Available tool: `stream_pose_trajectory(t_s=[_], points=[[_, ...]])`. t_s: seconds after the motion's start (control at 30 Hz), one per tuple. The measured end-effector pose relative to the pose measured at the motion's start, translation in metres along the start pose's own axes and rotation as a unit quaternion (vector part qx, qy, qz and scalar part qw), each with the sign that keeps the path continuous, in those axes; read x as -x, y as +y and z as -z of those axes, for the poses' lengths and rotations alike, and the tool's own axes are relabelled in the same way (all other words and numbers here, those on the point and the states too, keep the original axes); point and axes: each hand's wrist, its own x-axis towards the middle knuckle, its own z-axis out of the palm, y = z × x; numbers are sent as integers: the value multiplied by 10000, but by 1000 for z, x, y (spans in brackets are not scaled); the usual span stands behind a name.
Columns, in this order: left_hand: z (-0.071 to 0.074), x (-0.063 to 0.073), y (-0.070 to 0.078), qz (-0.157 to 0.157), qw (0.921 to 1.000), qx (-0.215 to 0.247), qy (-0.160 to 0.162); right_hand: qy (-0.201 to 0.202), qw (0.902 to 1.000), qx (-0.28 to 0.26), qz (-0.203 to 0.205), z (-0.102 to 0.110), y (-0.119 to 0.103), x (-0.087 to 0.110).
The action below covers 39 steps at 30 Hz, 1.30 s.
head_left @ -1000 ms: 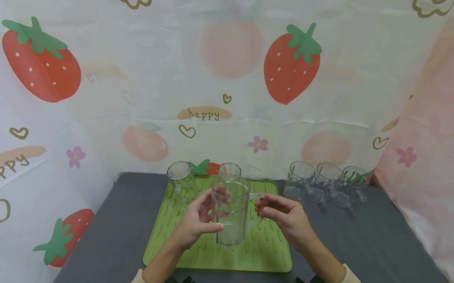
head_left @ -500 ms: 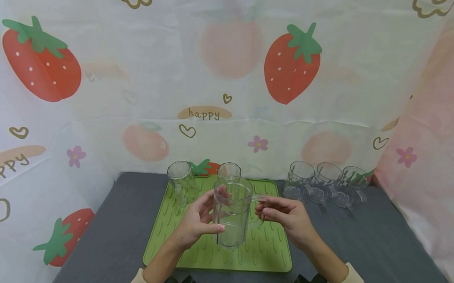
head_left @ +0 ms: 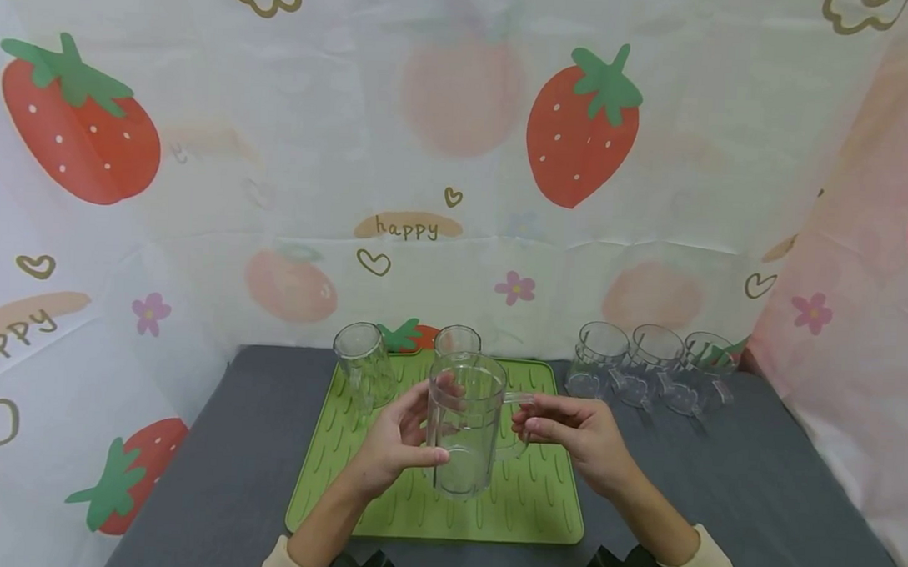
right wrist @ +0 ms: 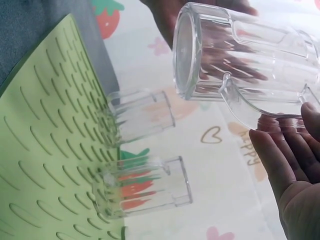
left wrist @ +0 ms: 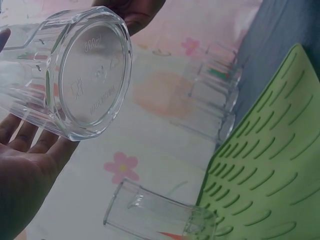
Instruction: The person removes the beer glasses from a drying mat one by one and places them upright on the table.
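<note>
Mug (head_left: 467, 430) points mouth-up, long axis near-vert. (slight tilt, prob.).

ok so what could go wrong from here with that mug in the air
The clear mug is held off the green mat, the left hand round its body and the right hand at its handle; if a grip loosens, it could tip or drop. Moved away from the person, it might knock the back-left mug or the back-middle mug, both standing on the green mat.

The held mug (head_left: 467, 430) looks smooth and glossy, glass or plastic, the mat (head_left: 521, 507) matt, rubbery and ridged.
</note>
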Motion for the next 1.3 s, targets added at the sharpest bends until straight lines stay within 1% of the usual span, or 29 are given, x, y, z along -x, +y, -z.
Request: stream_pose_trajectory(t_s=[0.23, 0.33, 0.43, 0.67, 0.93, 1.13, 1.3], points=[[1, -1, 0, 58, 9998, 106, -151, 81, 9997, 217, 85, -1, -2, 0], [0, -2, 1, 110, 9997, 52, -192, 172, 9992, 354, 86, -2, -3, 0], [0, -3, 2, 143, 9997, -95, -201, 254, 9985, 467, 107, -3, -6, 2], [0, -3, 1, 285, 9988, -370, -113, 339, 9976, 532, 270, 0, -7, 5], [2, -1, -2, 382, 9984, -408, -9, 567, 9938, 808, 511, 4, -8, 10], [8, 5, -5, 260, 9979, -594, 66, 868, 9881, 972, 817, 7, -8, 15], [15, 12, -4, 327, 9961, -794, 219, 1074, 9828, 1034, 1087, 11, -8, 19]])
